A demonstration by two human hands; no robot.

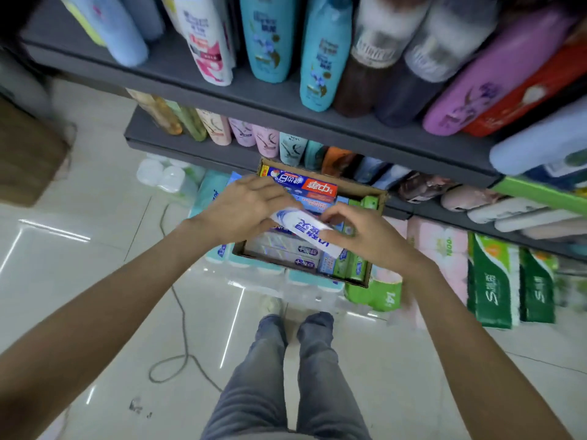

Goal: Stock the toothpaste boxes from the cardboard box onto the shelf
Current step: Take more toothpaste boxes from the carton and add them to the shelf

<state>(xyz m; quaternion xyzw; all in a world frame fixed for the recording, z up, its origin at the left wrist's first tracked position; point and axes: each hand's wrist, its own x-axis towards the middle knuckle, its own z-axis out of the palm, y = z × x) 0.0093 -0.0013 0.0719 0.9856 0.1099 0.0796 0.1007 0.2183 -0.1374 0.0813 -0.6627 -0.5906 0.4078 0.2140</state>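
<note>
A person's left hand [241, 208] and right hand [365, 236] grip opposite ends of a white toothpaste box [305, 231], fingers closed around it, just above an open cardboard box [365, 282]. More toothpaste boxes [298, 185] lie packed inside the carton, which rests on wrapped tissue packs [387, 293] below grey shelves [286, 103] lined with shampoo bottles [268, 36].

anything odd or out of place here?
A loose cable trails across the floor tiles left of the legs, a possible trip hazard. The cardboard box sits on stacked tissue packs, not on the floor.
</note>
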